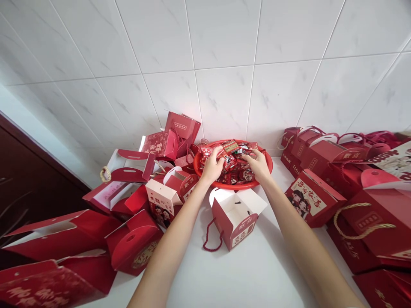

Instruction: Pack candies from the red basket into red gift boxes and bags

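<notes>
Basin (231,186) w/ wrapped pkts (235,163)

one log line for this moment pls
left hand: among wrapped packets in red basin, grip unclear | right hand: among packets, grip unclear | open box: upright, nearer than basin
</notes>
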Motion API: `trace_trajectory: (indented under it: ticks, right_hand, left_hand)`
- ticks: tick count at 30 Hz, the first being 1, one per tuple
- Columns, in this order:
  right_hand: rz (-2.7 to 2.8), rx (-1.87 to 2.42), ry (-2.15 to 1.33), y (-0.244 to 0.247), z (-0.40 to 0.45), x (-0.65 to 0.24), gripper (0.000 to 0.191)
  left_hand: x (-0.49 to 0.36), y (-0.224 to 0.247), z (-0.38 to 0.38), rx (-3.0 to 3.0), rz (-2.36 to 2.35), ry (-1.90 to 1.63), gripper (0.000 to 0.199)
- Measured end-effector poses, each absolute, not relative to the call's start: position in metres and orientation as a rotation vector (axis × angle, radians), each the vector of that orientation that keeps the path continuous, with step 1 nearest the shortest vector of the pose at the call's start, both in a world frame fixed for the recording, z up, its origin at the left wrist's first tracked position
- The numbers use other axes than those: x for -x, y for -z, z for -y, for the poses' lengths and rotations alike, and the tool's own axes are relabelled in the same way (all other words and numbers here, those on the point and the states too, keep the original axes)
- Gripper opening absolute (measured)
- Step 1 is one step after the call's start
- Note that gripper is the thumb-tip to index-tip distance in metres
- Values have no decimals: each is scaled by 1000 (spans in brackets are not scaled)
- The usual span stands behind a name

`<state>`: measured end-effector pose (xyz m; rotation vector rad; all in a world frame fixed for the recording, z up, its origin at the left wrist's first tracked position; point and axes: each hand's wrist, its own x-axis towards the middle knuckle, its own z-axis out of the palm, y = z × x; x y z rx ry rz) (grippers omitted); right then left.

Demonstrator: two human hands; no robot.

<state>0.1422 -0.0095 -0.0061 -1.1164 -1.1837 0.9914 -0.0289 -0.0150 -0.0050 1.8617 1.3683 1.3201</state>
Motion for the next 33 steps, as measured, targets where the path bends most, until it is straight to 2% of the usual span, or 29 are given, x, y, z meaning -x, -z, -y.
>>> trace_trajectory:
  ticks: [4,9,13,15,19,21,27,33]
  right_hand:
    - [1126,1086,-1029,6,10,-142,30]
    - [1084,1006,-1025,7,10,-143,30]
    - [1072,1012,-971,9,8,-144,29]
    - [1071,1011,-975,10,7,-145,30]
    - [1106,1024,-931,11,6,-146,33]
    - [1091,1052,-924,10,6,-146,33]
    - [1028,1043,-973,6,5,-145,35]
    - [1022,1070,-973,6,5,-145,30]
  left_hand:
    - [28,5,17,-2049,-1473,-1279,52]
    - [21,-1,28,-2410,-1557,-1154,45]
    - [17,-5,25,-2489,-1227,-470,24]
    - [15,-8,18,-2365,-1205,-178,28]
    - [9,-21,5,-2267,-1285,100,47]
    - [5,-27,1,-2232,-1288,153,47]
    - [0,-19,-6,-2234,-1217,51,21]
    - [6,-7,-4,-2251,-1152,-77,14]
